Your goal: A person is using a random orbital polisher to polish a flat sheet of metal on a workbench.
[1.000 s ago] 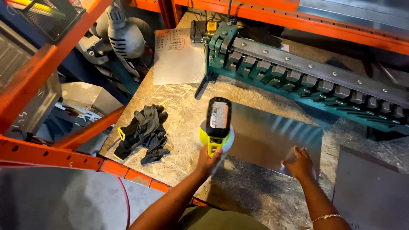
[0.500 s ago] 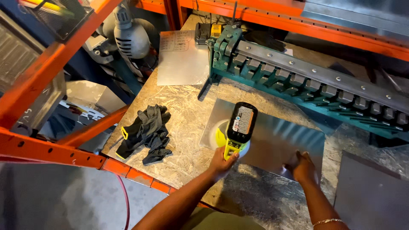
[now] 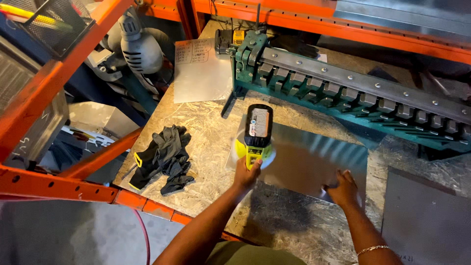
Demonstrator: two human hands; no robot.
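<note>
head view | left hand [image 3: 247,172] clenched on cordless power tool [image 3: 257,133], long axis 12–6 o'clock, nose on metal sheet [image 3: 314,159] left edge | right hand [image 3: 342,187] fingers spread flat on sheet's near edge at 4 o'clock of tool | black gloves [image 3: 164,156] at 9 o'clock

Rough, matt chipboard bench [image 3: 206,132]. Smooth, dully gleaming metal sheet [image 3: 314,162] with faint ripples. Glossy yellow and black plastic tool [image 3: 257,132]. Matt black cloth gloves [image 3: 164,157], yellow-trimmed. Painted green metal brake [image 3: 343,93], scuffed. Orange painted steel rack [image 3: 73,189], chipped.
</note>
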